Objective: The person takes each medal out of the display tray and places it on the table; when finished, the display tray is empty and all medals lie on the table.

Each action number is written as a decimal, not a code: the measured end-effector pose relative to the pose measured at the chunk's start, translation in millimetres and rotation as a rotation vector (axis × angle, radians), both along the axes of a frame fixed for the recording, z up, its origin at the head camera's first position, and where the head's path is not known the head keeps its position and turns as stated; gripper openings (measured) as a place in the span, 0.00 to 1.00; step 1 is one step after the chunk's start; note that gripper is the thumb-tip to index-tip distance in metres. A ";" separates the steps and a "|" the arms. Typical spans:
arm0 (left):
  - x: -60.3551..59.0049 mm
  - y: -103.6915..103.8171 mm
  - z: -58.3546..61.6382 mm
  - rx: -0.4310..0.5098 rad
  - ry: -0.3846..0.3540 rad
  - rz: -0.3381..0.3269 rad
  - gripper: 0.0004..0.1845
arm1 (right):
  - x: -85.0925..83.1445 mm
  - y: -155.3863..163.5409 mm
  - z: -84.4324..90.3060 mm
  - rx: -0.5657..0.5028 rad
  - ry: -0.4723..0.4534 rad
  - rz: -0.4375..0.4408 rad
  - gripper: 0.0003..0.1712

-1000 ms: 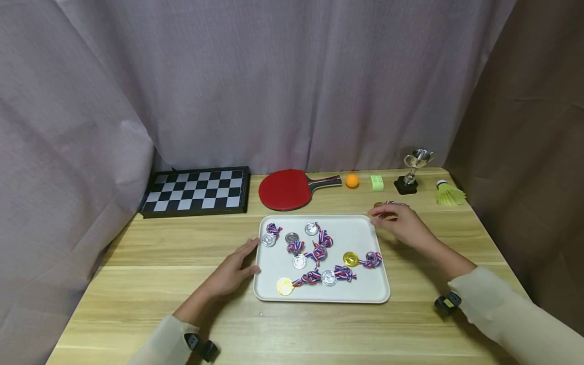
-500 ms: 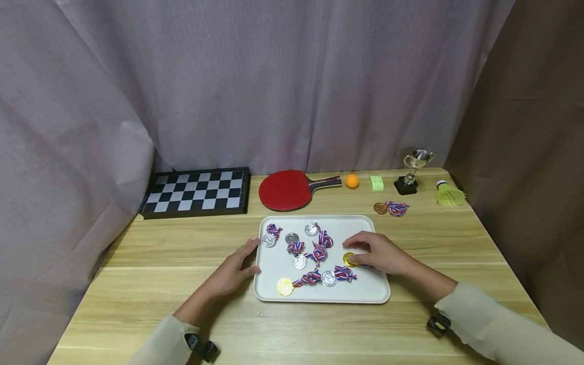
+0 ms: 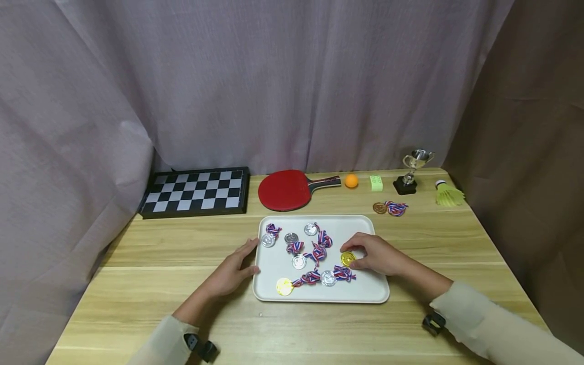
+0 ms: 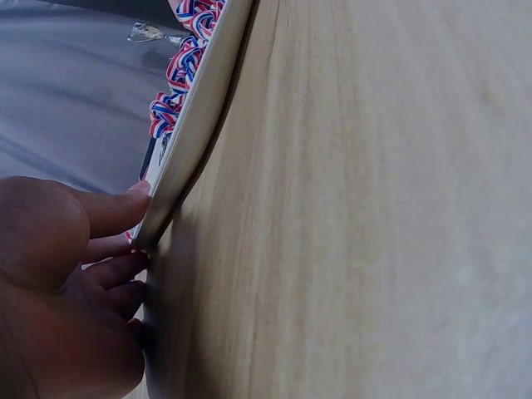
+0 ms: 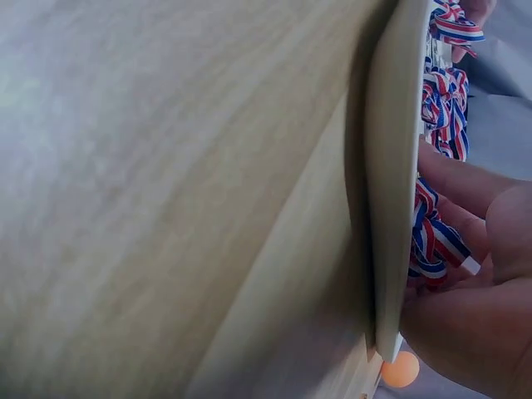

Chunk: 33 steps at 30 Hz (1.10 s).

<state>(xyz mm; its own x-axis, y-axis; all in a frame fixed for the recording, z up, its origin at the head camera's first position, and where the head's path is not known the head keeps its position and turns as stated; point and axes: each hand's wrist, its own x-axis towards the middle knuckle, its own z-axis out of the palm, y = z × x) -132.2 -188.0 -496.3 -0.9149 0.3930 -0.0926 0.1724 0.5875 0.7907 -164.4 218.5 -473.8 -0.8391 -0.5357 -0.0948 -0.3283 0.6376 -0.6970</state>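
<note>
A white tray (image 3: 365, 291) lies on the table, holding several medals with knotted red-white-blue ribbons. My left hand (image 3: 231, 271) rests its thumb and fingertips against the tray's left edge; in the left wrist view the thumb (image 4: 116, 212) touches the rim. Over the tray's right side, my right hand (image 3: 376, 253) pinches a gold medal (image 3: 348, 259) between thumb and fingers. Its ribbon (image 5: 432, 237) shows under the palm in the right wrist view. Another gold medal (image 3: 285, 287) lies at the front left. Silver medals (image 3: 328, 278) are spread over the left and middle of the tray.
Behind the tray's right corner lies a bronze medal (image 3: 379, 208). Along the back stand a checkered board (image 3: 196, 191), a red table tennis bat (image 3: 284, 190), an orange ball (image 3: 351, 181), a green block (image 3: 376, 183), a trophy cup (image 3: 412, 170) and a yellow shuttlecock (image 3: 449, 193).
My right hand has come from the bronze medal behind the tray to the gold medal on it, and its fingers have closed around that medal's edge. The left hand has stayed at the tray.
</note>
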 end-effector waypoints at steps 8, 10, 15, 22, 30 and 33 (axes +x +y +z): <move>-0.5 -0.5 0.4 -0.002 -0.007 0.001 0.39 | 1.2 -2.8 -0.6 -0.007 0.014 0.008 0.17; -0.5 -0.4 0.8 -0.001 -0.010 0.002 0.39 | 1.0 -2.8 -1.1 -0.017 0.015 0.016 0.17; -0.6 -0.3 0.9 -0.003 -0.014 0.001 0.39 | 0.6 -1.2 -2.6 -0.054 0.009 0.018 0.15; 0.1 0.1 1.0 -0.003 -0.010 0.008 0.39 | -4.1 9.7 4.5 -0.112 -0.041 -0.029 0.10; 0.6 2.4 2.4 -0.016 -0.032 0.030 0.39 | -15.4 44.3 15.9 -0.238 -0.091 -0.158 0.18; 0.8 2.4 2.7 -0.015 -0.028 0.027 0.39 | -22.7 66.1 18.0 -0.281 -0.121 -0.250 0.21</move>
